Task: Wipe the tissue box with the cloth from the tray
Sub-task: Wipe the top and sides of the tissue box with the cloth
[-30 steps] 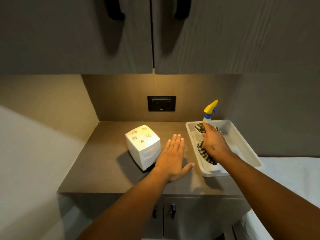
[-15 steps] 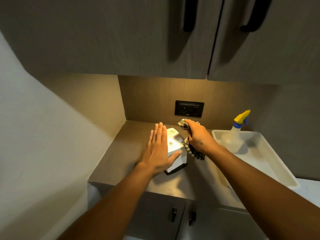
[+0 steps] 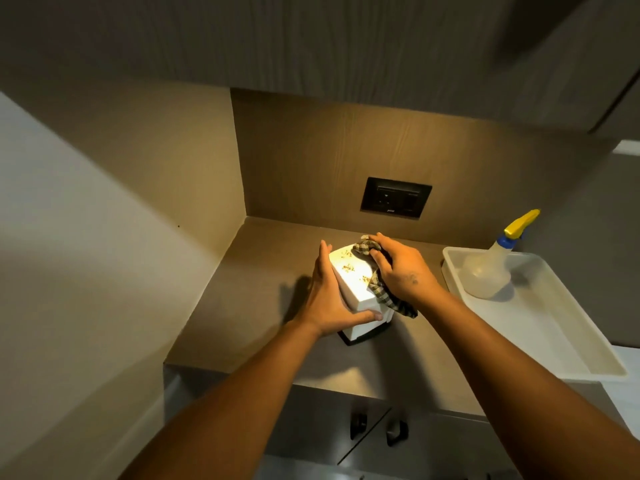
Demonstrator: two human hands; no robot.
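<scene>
A white tissue box (image 3: 351,275) with small gold marks on top stands on the brown counter (image 3: 249,306). My left hand (image 3: 329,303) clasps its left side, thumb wrapped across the front corner. My right hand (image 3: 403,271) holds a dark checked cloth (image 3: 379,289) bunched against the box's top right edge; part of the cloth hangs down the right side. The white tray (image 3: 554,341) lies to the right, apart from both hands.
A clear spray bottle (image 3: 491,271) with a yellow and blue nozzle stands in the tray's far end. A black wall socket (image 3: 394,198) sits on the back panel. Cupboards hang overhead, a wall closes the left side, and cabinet doors with dark handles (image 3: 377,424) are below.
My right hand carried the cloth out of the tray to the box's top. My left hand went from flat beside the box to gripping its side. The view swung left.
</scene>
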